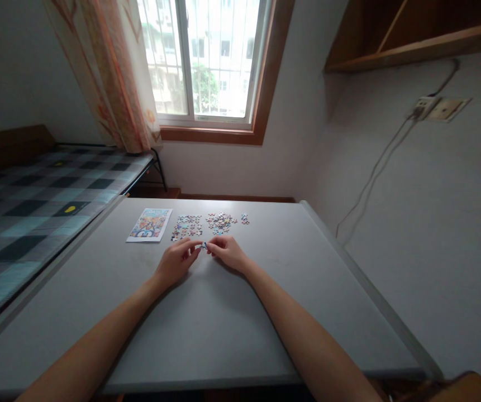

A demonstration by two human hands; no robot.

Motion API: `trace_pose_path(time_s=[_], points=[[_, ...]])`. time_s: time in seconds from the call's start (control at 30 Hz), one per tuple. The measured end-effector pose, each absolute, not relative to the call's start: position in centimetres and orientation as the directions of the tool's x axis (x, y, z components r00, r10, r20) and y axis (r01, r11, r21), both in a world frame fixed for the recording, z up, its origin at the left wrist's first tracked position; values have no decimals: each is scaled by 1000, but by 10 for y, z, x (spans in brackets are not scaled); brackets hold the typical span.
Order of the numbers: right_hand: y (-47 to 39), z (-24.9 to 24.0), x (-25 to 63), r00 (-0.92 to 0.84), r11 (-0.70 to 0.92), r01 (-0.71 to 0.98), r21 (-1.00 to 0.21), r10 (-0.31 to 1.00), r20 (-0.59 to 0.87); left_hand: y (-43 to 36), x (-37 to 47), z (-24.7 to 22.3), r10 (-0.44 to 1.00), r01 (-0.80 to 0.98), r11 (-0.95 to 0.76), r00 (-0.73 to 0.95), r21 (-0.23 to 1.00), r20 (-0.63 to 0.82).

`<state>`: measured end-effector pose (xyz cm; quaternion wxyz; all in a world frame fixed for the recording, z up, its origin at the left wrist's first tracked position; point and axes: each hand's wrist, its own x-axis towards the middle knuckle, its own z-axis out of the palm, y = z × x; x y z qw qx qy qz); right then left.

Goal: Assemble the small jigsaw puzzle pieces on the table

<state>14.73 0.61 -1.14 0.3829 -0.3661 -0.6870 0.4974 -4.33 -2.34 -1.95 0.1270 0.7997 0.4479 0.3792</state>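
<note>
A small blue-and-white jigsaw puzzle piece (204, 245) is pinched between my two hands, just above the table or touching it; I cannot tell which. My left hand (176, 260) grips its left side with thumb and index finger. On the other side, the fingertips of my right hand (228, 252) are closed on it. Beyond my left hand lie puzzle pieces in loose rows (189, 225). A denser pile of pieces (220, 221) spreads behind my right hand, with a small cluster (244, 219) to its right. Left of the rows rests a colourful printed picture sheet (149, 225).
The grey table (223, 335) reaches toward the window wall. A bed with a checked cover (56, 190) stands along the left. On the right wall, a cord (374, 167) hangs from a socket (424, 107), below a wooden shelf (416, 47).
</note>
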Motion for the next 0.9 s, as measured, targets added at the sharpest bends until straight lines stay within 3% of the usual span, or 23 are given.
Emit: trace_pose_path(time_s=[0.9], points=[[8, -15, 147, -443, 267, 151, -952, 879, 176, -23, -43, -20, 813, 612, -568, 316, 550, 488]])
